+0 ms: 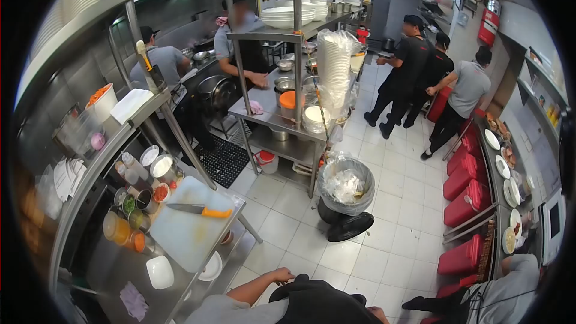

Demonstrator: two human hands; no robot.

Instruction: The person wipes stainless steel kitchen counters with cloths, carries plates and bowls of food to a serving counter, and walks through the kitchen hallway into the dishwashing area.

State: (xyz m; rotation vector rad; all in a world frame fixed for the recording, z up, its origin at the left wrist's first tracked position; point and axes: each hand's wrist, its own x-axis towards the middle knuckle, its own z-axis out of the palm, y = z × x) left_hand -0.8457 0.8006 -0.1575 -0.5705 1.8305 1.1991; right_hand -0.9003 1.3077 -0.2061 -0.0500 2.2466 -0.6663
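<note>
My left hand [281,275] is at the bottom centre, near my dark apron [318,303]. Its fingers are curled together, and whatever they may hold is too small to make out. At the bottom edge my right hand [378,314] shows only in part, on the other side of the apron, with its fingers hidden. Left of my left hand stands a steel table with a white cutting board [192,234]. On the board lies a knife with an orange handle [216,212]. A white square dish [160,272] and a purple cloth [133,301] are on the steel surface.
A lined bin [346,183] and its black lid [350,227] stand ahead on the tiled floor [288,228]. Several people are farther back; another person [510,291] is at lower right. Red bins [465,192] line the right counter. Sauce containers [123,228] crowd the left table.
</note>
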